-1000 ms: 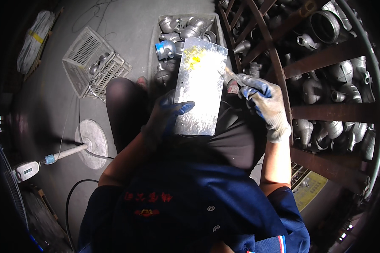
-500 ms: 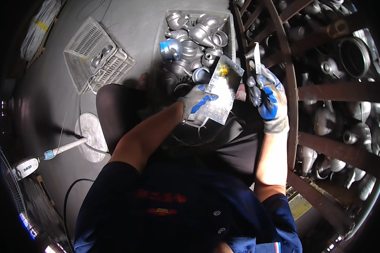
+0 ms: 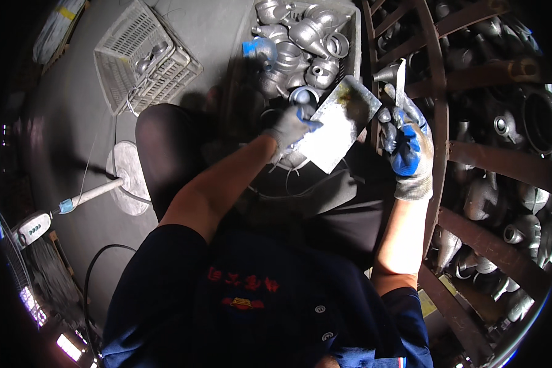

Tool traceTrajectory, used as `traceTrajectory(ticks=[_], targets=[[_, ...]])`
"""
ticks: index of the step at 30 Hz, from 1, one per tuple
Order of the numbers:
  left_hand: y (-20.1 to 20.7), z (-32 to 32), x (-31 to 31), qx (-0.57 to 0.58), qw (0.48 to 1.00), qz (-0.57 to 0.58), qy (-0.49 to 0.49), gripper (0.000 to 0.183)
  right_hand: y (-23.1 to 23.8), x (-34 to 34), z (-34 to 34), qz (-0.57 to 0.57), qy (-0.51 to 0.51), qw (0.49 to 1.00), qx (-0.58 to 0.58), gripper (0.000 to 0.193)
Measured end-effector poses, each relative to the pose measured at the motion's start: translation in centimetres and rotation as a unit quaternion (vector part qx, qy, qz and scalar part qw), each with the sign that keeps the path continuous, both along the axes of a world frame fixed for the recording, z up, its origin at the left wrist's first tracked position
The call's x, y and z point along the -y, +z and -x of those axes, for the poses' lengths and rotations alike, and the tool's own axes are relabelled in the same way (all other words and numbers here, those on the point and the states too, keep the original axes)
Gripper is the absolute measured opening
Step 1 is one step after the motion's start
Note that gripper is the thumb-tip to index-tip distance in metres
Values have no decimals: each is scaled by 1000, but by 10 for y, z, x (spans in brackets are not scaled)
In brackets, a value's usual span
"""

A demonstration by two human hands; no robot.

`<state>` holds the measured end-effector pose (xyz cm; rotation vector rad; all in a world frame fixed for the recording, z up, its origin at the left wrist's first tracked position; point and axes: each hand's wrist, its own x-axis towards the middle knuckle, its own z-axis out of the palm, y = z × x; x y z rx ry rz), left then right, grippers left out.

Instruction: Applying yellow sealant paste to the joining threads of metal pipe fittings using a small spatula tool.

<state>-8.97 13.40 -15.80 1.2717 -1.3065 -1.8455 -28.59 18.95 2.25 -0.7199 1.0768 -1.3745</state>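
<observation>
My left hand [image 3: 291, 130], in a grey glove with blue patches, is closed on the near left edge of a flat metal plate [image 3: 332, 138]. The plate is tilted over my lap, shines brightly, and has a dark yellowish smear near its far end. My right hand [image 3: 413, 152], gloved alike, is raised to the right of the plate. From its grip a narrow pale blade [image 3: 400, 83] points up, its handle hidden. Against the same fingers sits a small dark grey metal casting [image 3: 387, 130], partly covered by the glove.
A grey bin [image 3: 355, 43] of metal castings stands ahead, with one blue-coated casting [image 3: 259, 51] inside. A brown metal rack [image 3: 439, 104] with many castings runs along my right. Leftward are a tipped plastic crate [image 3: 119, 58] and a fan stand [image 3: 129, 178] lying over.
The whole view has shifted, so the bin and rack appear farther right and the bin higher. Both hands keep their holds; the plate has turned slightly clockwise and catches more light.
</observation>
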Motion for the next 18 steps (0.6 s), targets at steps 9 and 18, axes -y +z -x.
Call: traceTrajectory(ticks=[9, 18], targets=[[13, -54, 39, 156, 971, 136, 121, 20, -1, -1, 1, -40, -52, 997, -48, 44], [12, -53, 19, 448, 857, 239, -84, 46, -2, 4, 0, 5, 20, 999, -28, 55]])
